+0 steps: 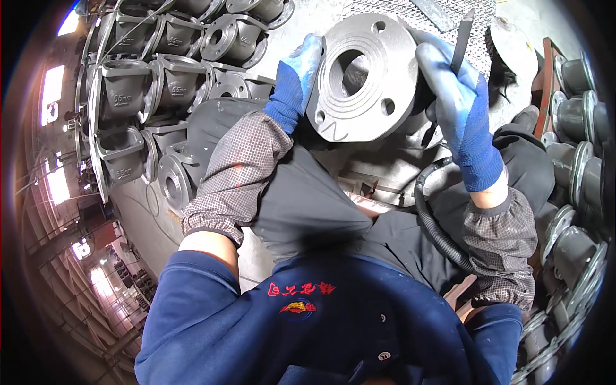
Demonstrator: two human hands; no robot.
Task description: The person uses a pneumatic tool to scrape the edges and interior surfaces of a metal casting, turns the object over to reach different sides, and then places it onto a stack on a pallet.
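A grey cast valve body (397, 76) is tilted up in front of me, its round flange with bolt holes and wide central bore facing me. My left hand (300, 67), in a blue-and-white coated glove, grips its left edge with the fingers wrapped behind the rim. On the opposite side my right hand (457, 96), gloved the same way, is closed around a long dark flat bar with a tapered end, like a file (463, 40). The right fingers also reach to the flange's right edge; some fingertips are hidden. A curved mark shows low on the flange face.
Stacked grey valve castings (122, 93) rise at the left, and more flanged castings (571, 160) line the right beside a rusty red frame (547, 83). A ribbed black hose (428, 212) runs over my right leg. Metal mesh (385, 8) lies beyond the workpiece.
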